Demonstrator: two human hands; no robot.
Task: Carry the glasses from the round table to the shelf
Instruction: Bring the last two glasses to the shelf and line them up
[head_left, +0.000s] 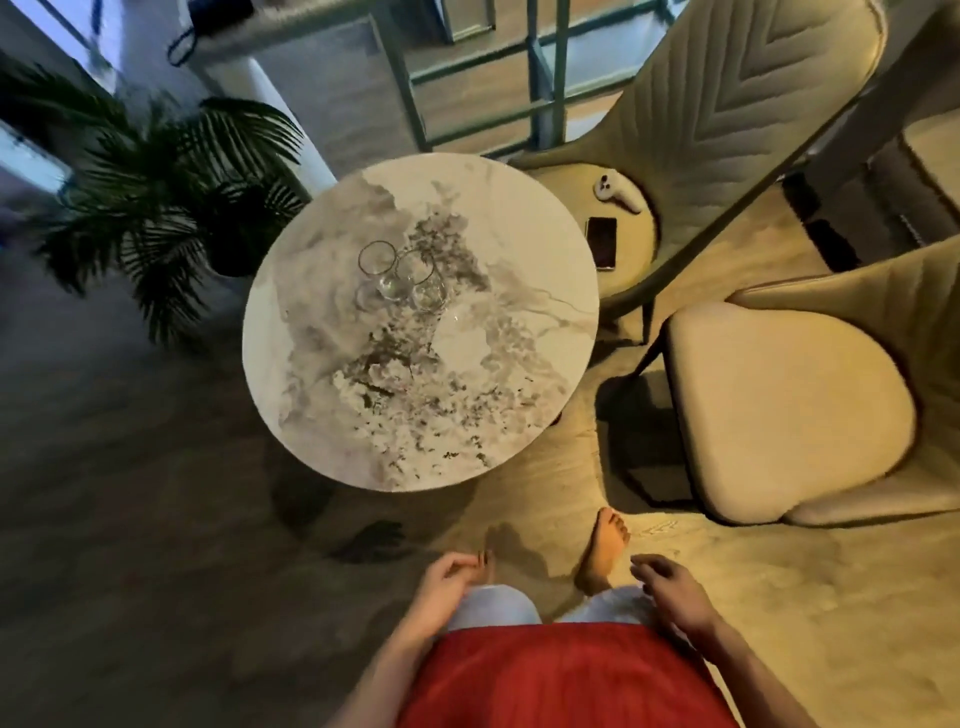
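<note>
As glasses (400, 278) stand centre table (524, 228), hands (451, 578) (671, 586) empty

Bare left hand (451, 578): low by the thigh, fingers loosely curled, holding nothing.
Bare right hand (670, 587): low on the other side, fingers relaxed, empty.
Bare forearms (384, 657): both angled forward, hands apart.

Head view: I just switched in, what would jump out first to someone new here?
The round marble table fills the middle, with the clear glasses clustered on its far left part. The left hand and right hand hang low near the bottom edge and hold nothing. A cream chair stands to the right of the table, a palm plant to its left.
</note>
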